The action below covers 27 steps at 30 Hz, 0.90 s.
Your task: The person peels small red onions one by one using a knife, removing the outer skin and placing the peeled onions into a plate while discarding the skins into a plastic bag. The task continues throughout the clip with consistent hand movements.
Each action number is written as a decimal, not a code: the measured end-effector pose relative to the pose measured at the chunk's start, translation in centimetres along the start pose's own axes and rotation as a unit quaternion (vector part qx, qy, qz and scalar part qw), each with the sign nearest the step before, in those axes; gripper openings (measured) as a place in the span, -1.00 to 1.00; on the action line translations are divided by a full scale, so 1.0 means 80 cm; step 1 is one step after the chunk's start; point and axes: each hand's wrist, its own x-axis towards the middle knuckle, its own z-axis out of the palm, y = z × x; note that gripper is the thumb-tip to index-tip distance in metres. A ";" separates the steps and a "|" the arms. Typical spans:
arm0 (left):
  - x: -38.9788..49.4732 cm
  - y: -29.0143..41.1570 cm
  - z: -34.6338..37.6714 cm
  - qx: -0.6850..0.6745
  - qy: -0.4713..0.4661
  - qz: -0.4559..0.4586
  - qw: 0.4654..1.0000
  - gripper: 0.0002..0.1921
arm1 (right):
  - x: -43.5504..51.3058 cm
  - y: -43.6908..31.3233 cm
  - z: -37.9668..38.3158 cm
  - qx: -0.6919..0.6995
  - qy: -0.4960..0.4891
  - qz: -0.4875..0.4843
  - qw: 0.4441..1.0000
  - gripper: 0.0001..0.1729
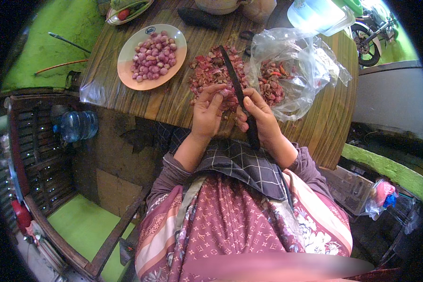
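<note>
Between its thumb and fingers, my left hand (208, 111) pinches a small shallot (224, 93), partly covered by the fingertips. My right hand (262, 114) grips a black-bladed knife (232, 72) by its dark handle, the blade slanting up and away over the table. Under the blade spreads a pile of reddish shallot skins (209, 68). On the left, an oval plate (126, 70) carries many peeled shallots (154, 56). To the right, an open clear plastic bag (299, 100) contains unpeeled shallots (271, 90) and a few red chillies (276, 73).
A dish with a tomato (123, 14) and green vegetables stands at the far left. At the back are a dark object (199, 18), a pale bowl (218, 5) and a translucent plastic container (315, 16). The wooden table's (155, 105) near edge runs below my wrists.
</note>
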 end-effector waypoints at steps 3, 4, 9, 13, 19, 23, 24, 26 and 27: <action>0.001 0.003 -0.007 -0.051 -0.013 -0.040 0.998 -0.79 | 0.000 0.000 -0.005 -0.048 0.030 -0.012 0.998 -0.75; 0.001 0.003 -0.010 -0.065 -0.011 -0.047 0.997 -0.80 | 0.001 0.000 -0.008 -0.053 0.033 -0.023 0.998 -0.73; 0.003 0.000 -0.020 -0.098 -0.007 -0.059 0.993 -0.82 | 0.006 -0.005 -0.026 -0.201 0.030 -0.004 0.979 -0.60; 0.007 -0.004 -0.024 -0.092 0.015 -0.037 0.995 -0.77 | 0.006 -0.001 -0.029 -0.263 -0.007 -0.008 0.965 -0.51; 0.004 -0.004 -0.018 -0.090 0.046 -0.042 0.994 -0.75 | 0.002 0.004 -0.021 -0.300 -0.044 -0.037 0.952 -0.47; 0.003 -0.003 -0.014 -0.055 0.102 -0.064 0.991 -0.76 | 0.003 0.005 -0.019 -0.384 -0.053 -0.051 0.921 -0.40; 0.002 -0.003 -0.013 -0.053 0.089 -0.063 0.993 -0.77 | 0.004 0.005 -0.019 -0.397 -0.050 -0.062 0.915 -0.40; 0.002 -0.001 -0.014 -0.054 0.063 -0.058 0.995 -0.78 | 0.005 0.005 -0.019 -0.421 -0.038 -0.076 0.903 -0.39; 0.001 -0.001 -0.014 -0.049 0.066 -0.062 0.995 -0.78 | 0.004 0.004 -0.018 -0.426 -0.047 -0.087 0.899 -0.39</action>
